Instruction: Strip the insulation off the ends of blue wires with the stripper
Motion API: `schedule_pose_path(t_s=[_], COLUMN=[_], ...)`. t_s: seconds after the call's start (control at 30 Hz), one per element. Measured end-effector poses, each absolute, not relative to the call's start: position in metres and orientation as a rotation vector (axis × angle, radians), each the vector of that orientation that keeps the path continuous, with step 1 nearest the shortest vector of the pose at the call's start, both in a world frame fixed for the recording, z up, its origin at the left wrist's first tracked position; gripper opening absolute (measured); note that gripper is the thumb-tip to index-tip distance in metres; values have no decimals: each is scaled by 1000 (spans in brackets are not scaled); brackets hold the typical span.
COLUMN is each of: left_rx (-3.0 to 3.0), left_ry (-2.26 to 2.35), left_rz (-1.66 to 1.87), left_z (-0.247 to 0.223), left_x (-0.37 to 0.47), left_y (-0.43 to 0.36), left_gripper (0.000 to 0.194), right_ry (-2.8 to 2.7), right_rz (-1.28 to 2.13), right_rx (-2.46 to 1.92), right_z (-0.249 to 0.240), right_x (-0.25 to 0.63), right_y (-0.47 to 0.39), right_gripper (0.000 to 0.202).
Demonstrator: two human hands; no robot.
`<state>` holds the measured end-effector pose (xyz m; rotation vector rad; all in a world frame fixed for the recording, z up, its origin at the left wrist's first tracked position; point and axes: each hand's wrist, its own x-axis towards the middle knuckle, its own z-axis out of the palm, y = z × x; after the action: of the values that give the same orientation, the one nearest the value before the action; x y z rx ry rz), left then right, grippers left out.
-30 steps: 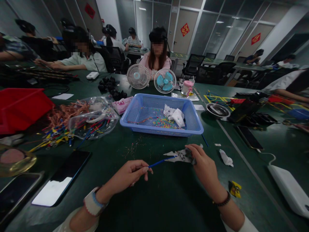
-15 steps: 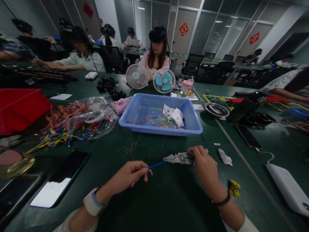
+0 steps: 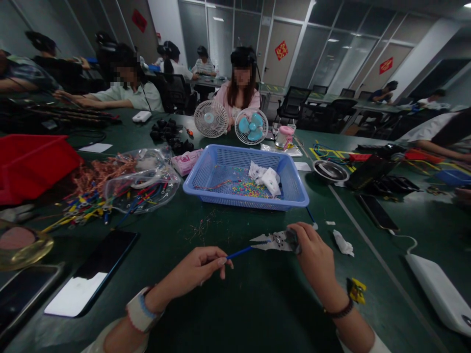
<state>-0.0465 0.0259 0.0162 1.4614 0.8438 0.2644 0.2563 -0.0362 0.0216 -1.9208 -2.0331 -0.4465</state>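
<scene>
My left hand [image 3: 208, 267] pinches a blue wire [image 3: 239, 252] between thumb and fingers, its free end pointing right. My right hand [image 3: 312, 252] is wrapped round the handles of wire strippers [image 3: 275, 241], whose jaws point left and stand apart. The wire's end lies at the jaws' tips; I cannot tell whether it is between them. Beyond both hands sits a blue plastic basket [image 3: 239, 202] with colourful small bits [image 3: 250, 189] and crumpled white tissue [image 3: 270, 181] in it. Thin wire scraps [image 3: 202, 225] lie on the green table in front of it.
On the left are a phone [image 3: 95, 269], a clear bag of cables [image 3: 147, 191], bare copper strands [image 3: 99, 174] and a red bin [image 3: 33, 166]. To the right lie a white power bank [image 3: 437, 289], another phone [image 3: 377, 212] and a metal bowl [image 3: 330, 170]. A person [image 3: 241, 93] sits opposite behind two fans.
The strippers' jaws have spread apart from a narrower gap. The left hand keeps its hold on the wire, almost unmoved. An orange-handled item now shows beside the left fan.
</scene>
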Motion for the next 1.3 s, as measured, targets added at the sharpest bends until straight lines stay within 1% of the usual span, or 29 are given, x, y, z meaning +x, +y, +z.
schedule_pose_path(t_s=[0.17, 0.27, 0.43, 0.63, 0.8, 0.93, 1.0, 1.07, 1.13, 1.23, 1.3], left_rx=[1460, 1464, 1437, 1445, 1444, 1450, 1454, 1451, 1447, 1439, 1435], left_ry=[846, 835, 830, 818, 836, 848, 847, 850, 856, 861, 862], left_rz=[251, 248, 261, 303, 325, 337, 344, 349, 352, 369, 378], left_z=[17, 18, 18, 16, 20, 17, 15, 14, 14, 16, 17], left_x=[-45, -45, -44, -44, -43, -43, -44, -44, -45, -45, -46], left_y=[25, 24, 24, 25, 26, 26, 27, 28, 28, 29, 30], left_gripper=[46, 47, 46, 44, 44, 44, 45, 45, 47, 48, 49], right_ry=[-2002, -1996, -2002, -2041, -2022, -1978, -1983, -2015, -2031, -1905, -1855], right_rz=[-468, -475, -506, -459, -469, -446, -358, -176, 128, 715, 966], right_rx=[-1999, -1993, -1947, -1932, -1965, -2047, -2067, -2060, -2125, -2260, -2201], right_z=[23, 24, 26, 30, 41, 63, 77, 92, 106, 121, 128], right_x=[256, 257, 259, 263, 268, 278, 287, 299, 312, 330, 339], right_y=[-37, -38, -37, -36, -36, -26, -15, 0, 16, 39, 50], right_gripper=[32, 30, 33, 50, 50, 48, 42, 35, 24, 18, 21])
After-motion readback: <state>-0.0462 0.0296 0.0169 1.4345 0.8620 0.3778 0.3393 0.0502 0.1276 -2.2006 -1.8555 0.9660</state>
